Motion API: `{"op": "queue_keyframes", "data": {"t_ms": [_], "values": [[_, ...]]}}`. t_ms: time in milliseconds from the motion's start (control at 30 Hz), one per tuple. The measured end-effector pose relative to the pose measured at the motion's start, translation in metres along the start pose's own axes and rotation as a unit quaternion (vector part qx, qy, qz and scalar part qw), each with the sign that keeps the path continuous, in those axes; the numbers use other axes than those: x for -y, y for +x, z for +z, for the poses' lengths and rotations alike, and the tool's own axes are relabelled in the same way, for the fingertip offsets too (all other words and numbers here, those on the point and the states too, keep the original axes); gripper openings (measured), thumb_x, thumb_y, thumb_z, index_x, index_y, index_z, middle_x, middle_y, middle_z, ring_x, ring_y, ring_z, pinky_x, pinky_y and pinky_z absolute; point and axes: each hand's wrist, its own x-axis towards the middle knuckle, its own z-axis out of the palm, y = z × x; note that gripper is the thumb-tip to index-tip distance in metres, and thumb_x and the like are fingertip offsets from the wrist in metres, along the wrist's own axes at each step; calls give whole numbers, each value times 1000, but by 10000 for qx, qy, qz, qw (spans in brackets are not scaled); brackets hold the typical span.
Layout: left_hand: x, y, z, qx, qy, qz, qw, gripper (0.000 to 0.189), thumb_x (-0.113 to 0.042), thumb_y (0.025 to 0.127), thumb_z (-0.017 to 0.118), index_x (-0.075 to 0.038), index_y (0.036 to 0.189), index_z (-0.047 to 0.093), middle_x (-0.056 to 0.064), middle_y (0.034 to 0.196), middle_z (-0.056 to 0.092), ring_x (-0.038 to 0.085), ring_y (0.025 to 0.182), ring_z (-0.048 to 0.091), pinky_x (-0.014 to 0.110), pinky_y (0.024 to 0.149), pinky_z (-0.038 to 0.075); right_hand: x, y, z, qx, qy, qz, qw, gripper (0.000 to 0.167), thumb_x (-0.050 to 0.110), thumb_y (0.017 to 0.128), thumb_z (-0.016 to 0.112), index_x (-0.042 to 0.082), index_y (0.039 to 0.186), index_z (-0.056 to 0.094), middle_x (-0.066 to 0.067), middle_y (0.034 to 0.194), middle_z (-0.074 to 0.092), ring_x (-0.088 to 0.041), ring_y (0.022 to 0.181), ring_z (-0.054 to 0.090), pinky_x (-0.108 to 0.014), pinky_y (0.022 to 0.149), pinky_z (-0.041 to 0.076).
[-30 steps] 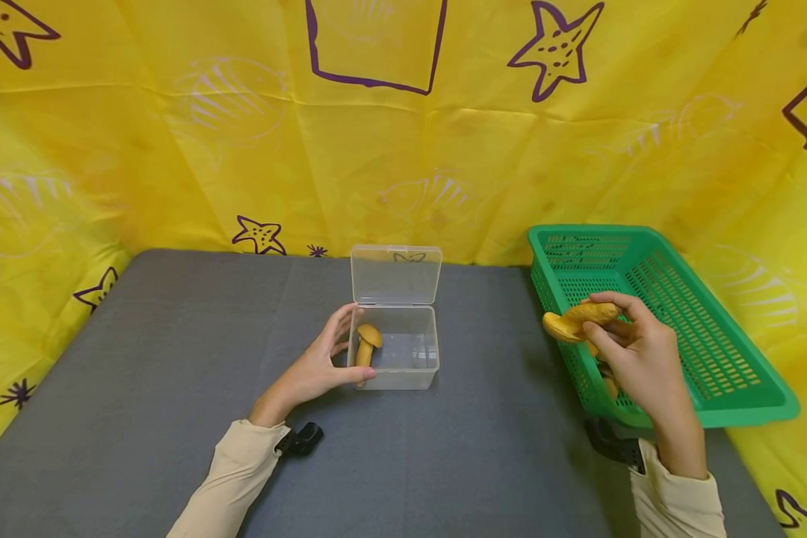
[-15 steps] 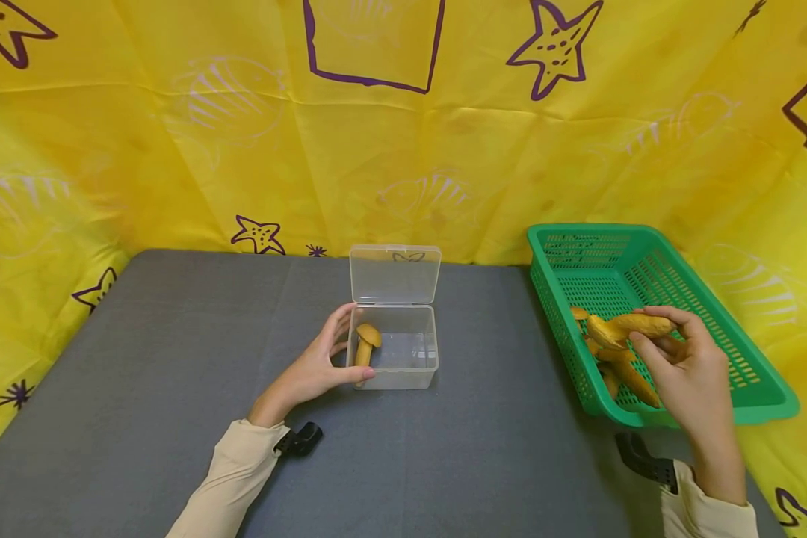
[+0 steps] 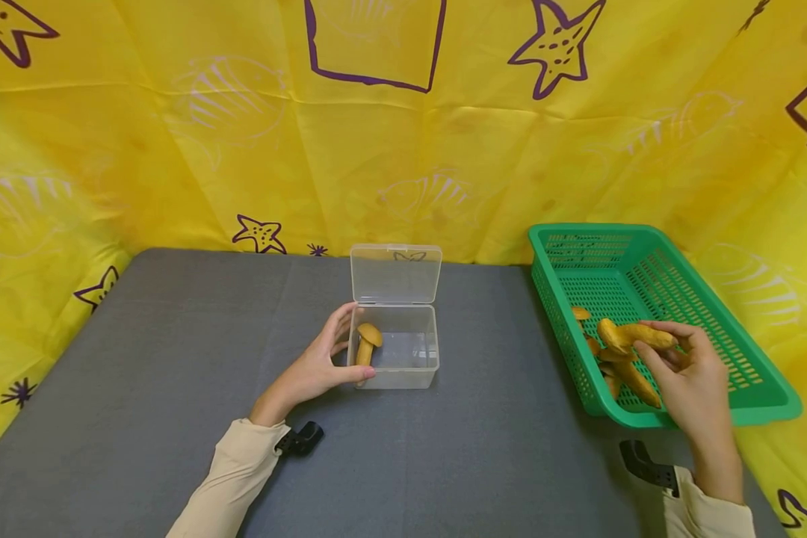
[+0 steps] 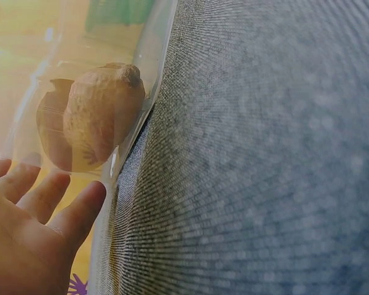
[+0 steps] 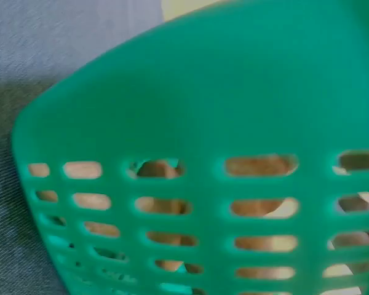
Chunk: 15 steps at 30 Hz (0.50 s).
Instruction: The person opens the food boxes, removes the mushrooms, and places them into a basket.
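In the head view my left hand (image 3: 316, 370) holds the left side of a clear plastic box (image 3: 403, 379), thumb at the front and fingers along the side. Its hinged lid (image 3: 395, 276) stands raised. One brown mushroom (image 3: 368, 340) lies inside at the left; the left wrist view shows that mushroom (image 4: 104, 114) through the wall. My right hand (image 3: 693, 373) pinches a yellow-brown mushroom (image 3: 619, 336) between thumb and fingers over the green basket (image 3: 713, 314). In the right wrist view the slotted basket wall (image 5: 197, 110) hides the hand.
Several more mushrooms (image 3: 635, 382) lie in the basket's near left part. A grey cloth (image 3: 471, 448) covers the table, and a yellow printed curtain (image 3: 390, 134) hangs behind it. Black wrist mounts (image 3: 300, 439) sit at both sleeve cuffs.
My right hand has carried its mushroom rightward from over the basket's left rim to above the inside, then slightly lower. The left hand and the box have stayed in place.
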Motion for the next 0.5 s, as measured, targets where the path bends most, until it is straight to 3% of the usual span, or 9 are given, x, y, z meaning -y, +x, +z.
{"op": "queue_keyframes", "data": {"t_ms": [167,300,367,500], "values": [[0,0,0,3,-2,-11,10000,104,-22,81,83,-21,157,12,9,165,20,34,152,20,61,118,28,-5,3,3,-204,201,26,9996,35,-9,88,66,7,119,59,30,106,62,16,90,63,-2,74,51],[0,0,-1,-1,-2,-37,10000,104,-22,81,83,-20,157,12,9,165,20,34,152,20,61,118,28,-5,5,1,-73,215,146,9996,34,-8,88,67,12,114,60,25,108,57,18,89,62,-2,73,51],[-1,0,-1,0,-2,-43,10000,104,-22,81,83,-20,157,12,9,165,20,34,152,21,61,119,28,-6,6,0,31,-43,212,9998,30,-3,89,69,15,112,61,26,106,55,21,87,60,-1,71,50],[-2,-1,-1,20,-12,-66,10000,104,-23,81,83,-20,157,12,8,165,20,33,152,19,60,119,28,-8,10,-6,416,-888,312,9947,28,13,91,72,7,117,64,38,96,50,27,79,53,-2,63,47]]}}
